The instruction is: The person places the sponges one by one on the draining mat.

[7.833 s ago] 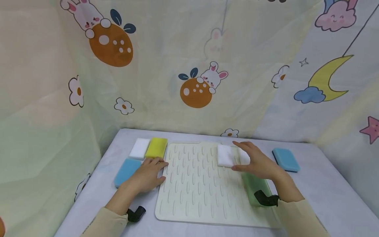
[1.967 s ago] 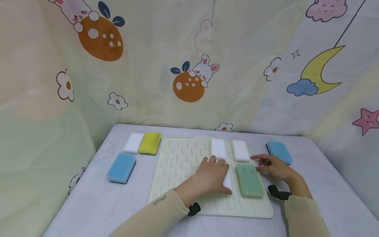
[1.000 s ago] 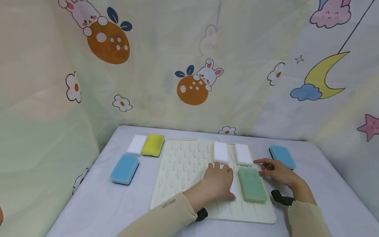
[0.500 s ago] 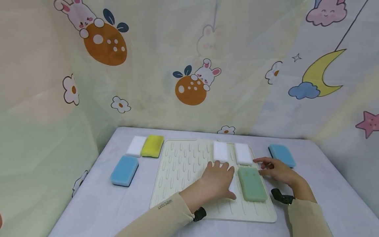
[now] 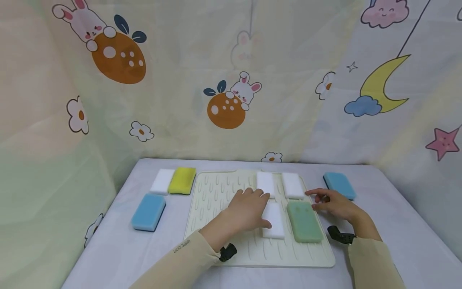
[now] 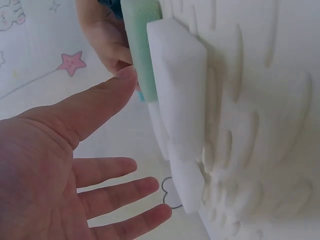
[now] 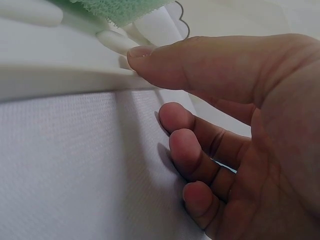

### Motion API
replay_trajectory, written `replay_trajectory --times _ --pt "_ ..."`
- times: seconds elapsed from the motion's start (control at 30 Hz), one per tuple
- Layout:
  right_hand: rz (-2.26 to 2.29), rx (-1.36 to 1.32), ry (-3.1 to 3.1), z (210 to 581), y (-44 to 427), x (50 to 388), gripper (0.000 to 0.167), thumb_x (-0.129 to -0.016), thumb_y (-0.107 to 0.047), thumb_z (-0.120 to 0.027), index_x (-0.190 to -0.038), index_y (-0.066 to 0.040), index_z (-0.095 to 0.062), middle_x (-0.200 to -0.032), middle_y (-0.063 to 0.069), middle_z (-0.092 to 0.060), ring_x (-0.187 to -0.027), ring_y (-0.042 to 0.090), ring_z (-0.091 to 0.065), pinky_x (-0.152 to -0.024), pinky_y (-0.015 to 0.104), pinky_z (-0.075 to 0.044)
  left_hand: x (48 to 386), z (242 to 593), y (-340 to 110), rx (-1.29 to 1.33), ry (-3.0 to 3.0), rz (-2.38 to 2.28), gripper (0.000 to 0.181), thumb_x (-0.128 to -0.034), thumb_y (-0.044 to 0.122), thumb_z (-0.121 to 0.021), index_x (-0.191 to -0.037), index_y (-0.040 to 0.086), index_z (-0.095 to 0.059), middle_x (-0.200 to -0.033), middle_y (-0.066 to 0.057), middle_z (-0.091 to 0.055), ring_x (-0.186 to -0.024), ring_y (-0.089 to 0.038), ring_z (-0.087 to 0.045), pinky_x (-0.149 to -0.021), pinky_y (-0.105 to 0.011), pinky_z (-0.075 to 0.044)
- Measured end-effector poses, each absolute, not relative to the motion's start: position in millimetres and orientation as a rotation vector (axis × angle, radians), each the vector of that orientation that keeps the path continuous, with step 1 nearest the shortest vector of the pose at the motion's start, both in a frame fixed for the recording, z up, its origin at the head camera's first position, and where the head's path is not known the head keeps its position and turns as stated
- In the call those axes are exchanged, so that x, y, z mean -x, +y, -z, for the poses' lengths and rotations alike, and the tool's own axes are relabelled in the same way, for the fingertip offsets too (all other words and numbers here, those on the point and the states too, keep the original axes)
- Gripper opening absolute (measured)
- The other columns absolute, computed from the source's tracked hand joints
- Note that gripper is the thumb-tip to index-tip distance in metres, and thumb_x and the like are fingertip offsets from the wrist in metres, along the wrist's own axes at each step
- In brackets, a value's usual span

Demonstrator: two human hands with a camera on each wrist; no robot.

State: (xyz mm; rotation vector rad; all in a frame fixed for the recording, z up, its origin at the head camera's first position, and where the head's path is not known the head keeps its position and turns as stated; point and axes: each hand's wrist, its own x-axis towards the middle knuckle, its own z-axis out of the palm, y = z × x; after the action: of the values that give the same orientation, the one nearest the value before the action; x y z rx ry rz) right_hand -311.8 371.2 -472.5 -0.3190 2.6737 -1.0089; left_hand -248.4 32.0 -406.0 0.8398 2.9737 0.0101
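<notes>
My left hand (image 5: pixel 245 210), fingers spread, hovers over the cream ridged mat (image 5: pixel 213 204), just left of a white sponge (image 5: pixel 274 222). In the left wrist view, a gap separates the left hand (image 6: pixel 85 155) from that sponge (image 6: pixel 182 85). Right of it lies a green sponge (image 5: pixel 304 222), with two white sponges (image 5: pixel 265 182) behind them in a row. At the mat's right edge rests my right hand (image 5: pixel 335 204). The right wrist view shows its thumb (image 7: pixel 175 65) touching the mat's rim (image 7: pixel 65 80), with other fingers loosely bent and holding nothing.
Left of the mat, a white sponge (image 5: pixel 161 182), a yellow sponge (image 5: pixel 182 180) and a blue sponge (image 5: pixel 148 212) lie on the white-covered table (image 5: pixel 108 249). Another blue sponge (image 5: pixel 340 185) sits beyond the right hand. A patterned cloth (image 5: pixel 173 80) hangs behind the table.
The left hand has let go of the front white sponge and drawn back to the left, leaving it on the mat. The right hand stays at the mat's edge.
</notes>
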Motion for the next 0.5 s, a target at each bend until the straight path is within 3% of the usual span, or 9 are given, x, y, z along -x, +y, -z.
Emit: replay_trajectory --times 0.5 --pt "1.04 0.286 2.66 470 369 310 0.053 -0.091 -0.023 -0.078 -0.14 -0.009 -0.063 -0.107 0.009 -0.059 -0.082 0.017 -0.05 -0.067 0.027 -0.044 264 416 2 -0.779 2.979 -0.023 0.084 -0.0843 0.064 -0.077 -0.152 0.019 -0.052 -0.146 0.0 -0.059 -0.129 -0.028 -0.058 -0.102 -0.049 -0.05"
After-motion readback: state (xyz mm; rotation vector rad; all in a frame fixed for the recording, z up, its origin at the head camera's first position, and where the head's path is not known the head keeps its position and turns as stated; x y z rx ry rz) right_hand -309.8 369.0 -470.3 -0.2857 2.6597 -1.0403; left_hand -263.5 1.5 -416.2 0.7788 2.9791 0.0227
